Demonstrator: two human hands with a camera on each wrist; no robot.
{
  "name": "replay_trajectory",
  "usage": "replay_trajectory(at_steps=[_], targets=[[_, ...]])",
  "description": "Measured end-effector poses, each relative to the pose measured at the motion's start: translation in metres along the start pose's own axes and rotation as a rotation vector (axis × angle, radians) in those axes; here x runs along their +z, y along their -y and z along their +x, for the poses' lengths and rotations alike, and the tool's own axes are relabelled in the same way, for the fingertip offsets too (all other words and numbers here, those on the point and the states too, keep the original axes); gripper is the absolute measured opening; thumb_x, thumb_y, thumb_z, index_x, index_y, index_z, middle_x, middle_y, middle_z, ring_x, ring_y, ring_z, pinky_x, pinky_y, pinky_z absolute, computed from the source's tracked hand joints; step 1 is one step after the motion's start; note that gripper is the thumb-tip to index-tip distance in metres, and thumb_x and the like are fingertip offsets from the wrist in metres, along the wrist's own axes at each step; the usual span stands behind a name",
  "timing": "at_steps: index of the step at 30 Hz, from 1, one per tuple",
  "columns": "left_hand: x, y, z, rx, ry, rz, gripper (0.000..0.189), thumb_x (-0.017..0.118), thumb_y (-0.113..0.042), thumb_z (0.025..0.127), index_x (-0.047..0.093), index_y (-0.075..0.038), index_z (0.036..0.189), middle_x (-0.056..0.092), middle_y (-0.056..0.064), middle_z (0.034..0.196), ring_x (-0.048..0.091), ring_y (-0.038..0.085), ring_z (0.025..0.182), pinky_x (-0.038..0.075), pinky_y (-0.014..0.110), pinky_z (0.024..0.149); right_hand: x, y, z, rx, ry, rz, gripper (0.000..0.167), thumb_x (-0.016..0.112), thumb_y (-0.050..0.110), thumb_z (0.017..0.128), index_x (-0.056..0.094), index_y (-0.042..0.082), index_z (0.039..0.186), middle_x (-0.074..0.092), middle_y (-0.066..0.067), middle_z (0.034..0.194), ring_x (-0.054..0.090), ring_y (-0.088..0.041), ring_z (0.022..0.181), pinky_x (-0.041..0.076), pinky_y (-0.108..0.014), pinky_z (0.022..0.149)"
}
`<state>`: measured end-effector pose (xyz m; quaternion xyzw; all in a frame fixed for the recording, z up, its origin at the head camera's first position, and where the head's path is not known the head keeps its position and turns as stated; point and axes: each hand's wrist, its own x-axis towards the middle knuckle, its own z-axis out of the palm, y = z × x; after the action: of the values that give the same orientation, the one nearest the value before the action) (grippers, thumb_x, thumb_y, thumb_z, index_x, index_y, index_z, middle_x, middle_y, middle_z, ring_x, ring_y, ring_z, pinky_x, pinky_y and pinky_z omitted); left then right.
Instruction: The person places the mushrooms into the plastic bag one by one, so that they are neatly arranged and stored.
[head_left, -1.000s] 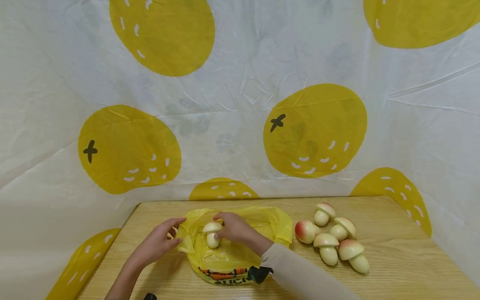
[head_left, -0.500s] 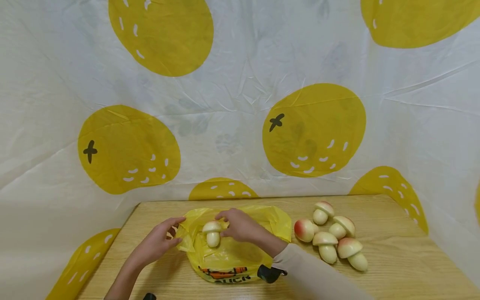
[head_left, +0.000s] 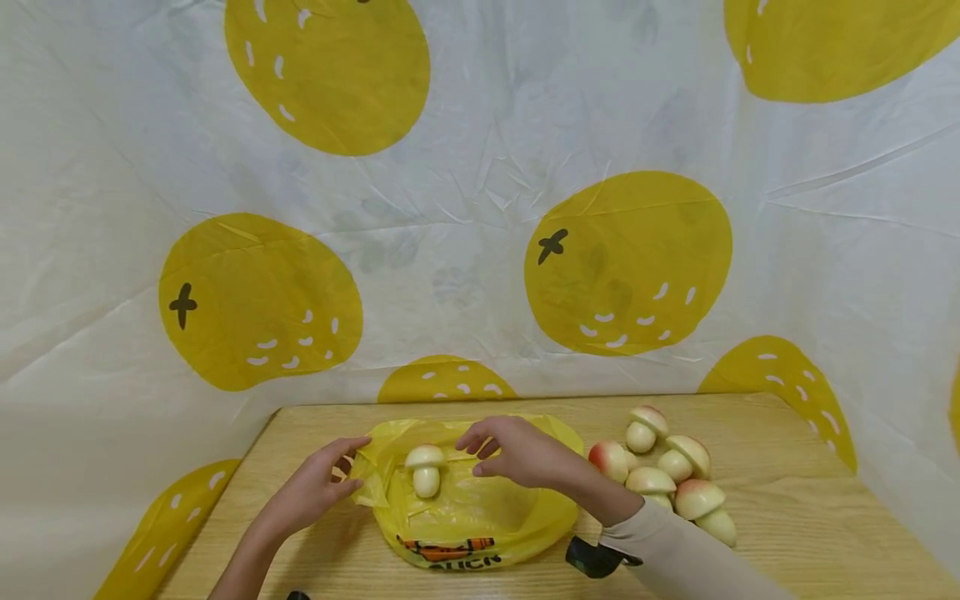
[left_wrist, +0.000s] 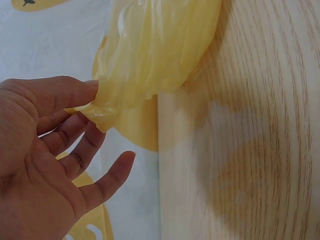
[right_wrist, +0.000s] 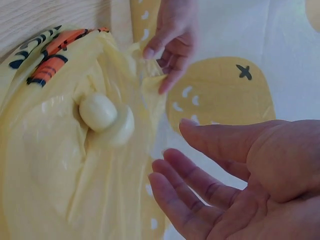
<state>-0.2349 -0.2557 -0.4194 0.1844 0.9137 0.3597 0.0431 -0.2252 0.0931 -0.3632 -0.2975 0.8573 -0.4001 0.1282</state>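
Observation:
A yellow plastic bag [head_left: 487,508] with orange and black print lies spread on the table. One toy mushroom [head_left: 426,481], cream with a rounded cap, rests on the bag's left part, and it shows end-on in the right wrist view. My left hand [head_left: 318,483] pinches the bag's left edge between thumb and fingers, as the left wrist view also shows. Over the bag, to the right of the mushroom, my right hand [head_left: 517,452] hovers with fingers relaxed and nothing in them. Its palm and loosely bent fingers fill the lower right of the right wrist view.
Several more toy mushrooms [head_left: 701,500], cream with reddish caps, lie in a cluster right of the bag. The right forearm partly covers them. Behind the wooden table [head_left: 810,492] hangs a white sheet [head_left: 450,283] with yellow fruit prints.
My right hand has let go of the mushroom and drawn back to the right, its fingers loosening. The mushroom stays on the bag. My left hand keeps its place at the bag's edge.

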Motion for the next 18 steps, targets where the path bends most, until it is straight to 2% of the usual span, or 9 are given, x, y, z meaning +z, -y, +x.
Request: replay_trajectory(at_steps=[13, 18], targets=[[0.001, 0.0, 0.0, -0.003, -0.011, 0.004, 0.059, 0.071, -0.006, 0.094, 0.05, -0.003, 0.148, 0.056, 0.016, 0.137, 0.056, 0.022, 0.102, 0.052, 0.04, 0.081, -0.037, -0.021, -0.031, -0.04, 0.027, 0.079, 0.029, 0.069, 0.007, 0.096, 0.07, 0.014, 0.124, 0.067, -0.005, 0.123, 0.065, -0.034, 0.115, 0.056, -0.033, 0.088], [0.0, 0.003, 0.0, 0.004, -0.006, 0.006, 0.059, 0.071, -0.007, 0.094, 0.048, -0.002, 0.149, 0.056, 0.016, 0.136, 0.056, 0.021, 0.101, 0.052, 0.035, 0.079, -0.05, -0.031, -0.043, -0.053, 0.022, 0.108, 0.029, 0.069, 0.006, 0.096, 0.069, 0.011, 0.125, 0.066, -0.009, 0.125, 0.064, -0.036, 0.116, 0.056, -0.03, 0.088]])
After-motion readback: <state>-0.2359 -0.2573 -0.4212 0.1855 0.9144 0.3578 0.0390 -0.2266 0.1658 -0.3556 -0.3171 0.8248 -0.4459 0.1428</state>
